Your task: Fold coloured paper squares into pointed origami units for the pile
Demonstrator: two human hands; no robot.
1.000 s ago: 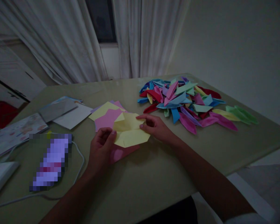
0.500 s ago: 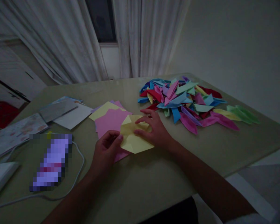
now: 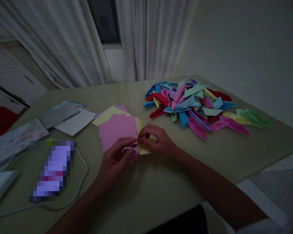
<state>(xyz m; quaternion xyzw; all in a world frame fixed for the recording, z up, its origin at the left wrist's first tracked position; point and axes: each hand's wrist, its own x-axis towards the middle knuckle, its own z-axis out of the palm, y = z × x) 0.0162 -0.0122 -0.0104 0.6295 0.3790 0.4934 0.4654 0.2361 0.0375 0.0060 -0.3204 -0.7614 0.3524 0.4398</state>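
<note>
A sheet of pale yellow paper (image 3: 143, 150), partly folded and curled, stands raised between my hands. My right hand (image 3: 158, 139) pinches it with thumb and fingers, which cover part of it. On the other side, my left hand (image 3: 118, 156) has its fingers stretched toward the sheet's left edge, the thumb apart from them. The left fingertips are at the edge or just touching it; I cannot tell which. Under and behind the hands lies pink paper (image 3: 118, 128), on top of a stack with a yellow sheet (image 3: 107, 115) and purple edges showing.
A heap of folded coloured paper pieces (image 3: 185, 100) covers the table's back right. To the left are a white sheet (image 3: 75, 121), a patterned booklet (image 3: 20, 139), a blurred-out phone-like object (image 3: 52, 172), a white cable (image 3: 84, 172) and a white device (image 3: 2, 185).
The yellow sheet was spread fairly flat and is now bent upright and narrower. My right hand's fingers have closed on it, and my left thumb has come away from its edge.
</note>
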